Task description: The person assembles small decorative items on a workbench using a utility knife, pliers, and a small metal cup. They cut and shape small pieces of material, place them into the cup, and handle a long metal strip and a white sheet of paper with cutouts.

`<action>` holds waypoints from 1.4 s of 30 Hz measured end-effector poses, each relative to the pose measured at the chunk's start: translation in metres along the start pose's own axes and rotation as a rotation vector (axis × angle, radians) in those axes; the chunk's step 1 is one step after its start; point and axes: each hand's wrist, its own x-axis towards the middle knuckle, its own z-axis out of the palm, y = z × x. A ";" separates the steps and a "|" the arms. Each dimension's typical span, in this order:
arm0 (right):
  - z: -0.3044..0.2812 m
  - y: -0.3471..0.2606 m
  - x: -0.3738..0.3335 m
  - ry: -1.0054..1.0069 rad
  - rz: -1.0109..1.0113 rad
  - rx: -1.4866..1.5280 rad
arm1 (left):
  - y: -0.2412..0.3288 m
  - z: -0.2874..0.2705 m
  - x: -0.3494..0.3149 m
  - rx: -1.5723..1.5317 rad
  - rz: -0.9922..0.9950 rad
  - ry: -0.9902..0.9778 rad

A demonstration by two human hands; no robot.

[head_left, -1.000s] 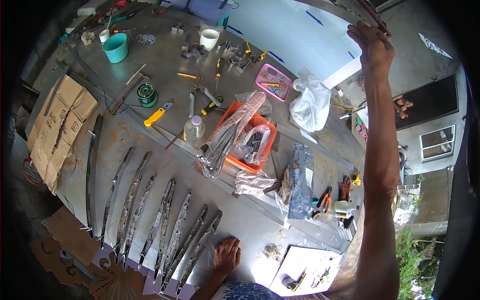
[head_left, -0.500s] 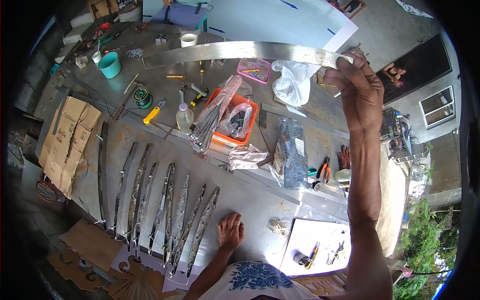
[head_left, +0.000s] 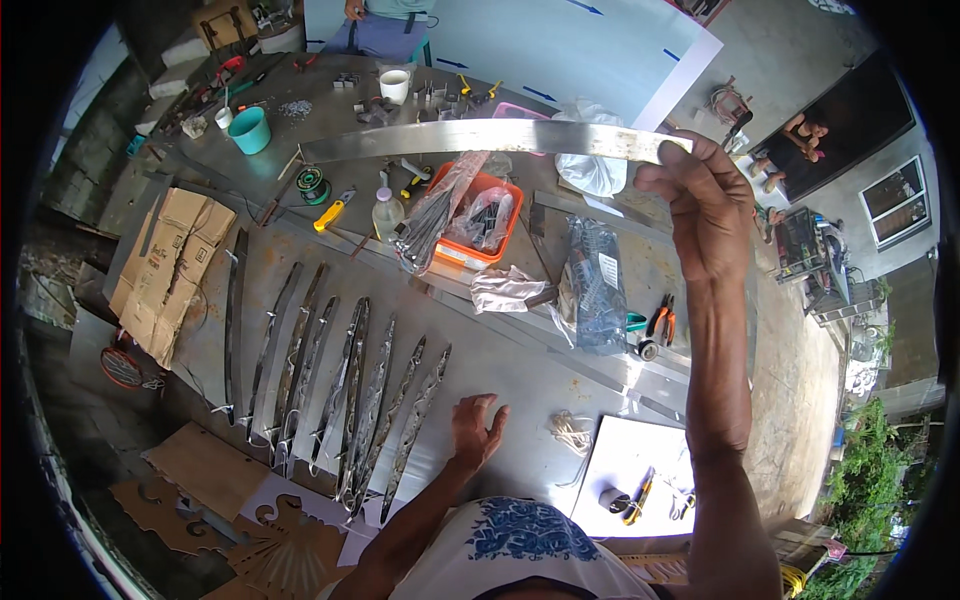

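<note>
My right hand is raised over the far right of the table, its thumb and fingers pinching one end of a long flat metal strip. The strip stretches leftward from the hand, shiny and slightly bowed. Low over the metal table, my left hand has its fingers apart and holds nothing. To its left lie several narrow pointed blade-like pieces, side by side, with wrappings and pale ties on them. A bundle of pale cord rests to the right of my left hand.
An orange bin holds bagged rods. Nearby are a bottle, a yellow cutter, a dark plastic-wrapped pack and pliers. Cardboard lies at left, a white board at near right. A seated person is across the table.
The strip and my right hand sit somewhat lower in view. My left hand has lifted and its fingers have spread. The whole view has shifted slightly.
</note>
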 end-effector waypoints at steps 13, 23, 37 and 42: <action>-0.011 0.023 -0.101 0.008 0.289 0.004 | 0.220 -0.150 0.158 -1.293 0.339 0.234; -0.024 0.016 -0.127 -0.222 0.438 -0.346 | 0.209 -0.157 0.139 -1.042 0.380 0.140; -0.024 0.018 -0.153 -0.103 0.433 -0.416 | 0.229 -0.152 0.118 -0.770 0.397 0.244; -0.025 0.020 -0.159 -0.076 0.464 -0.398 | 0.225 -0.147 0.117 -0.769 0.384 0.239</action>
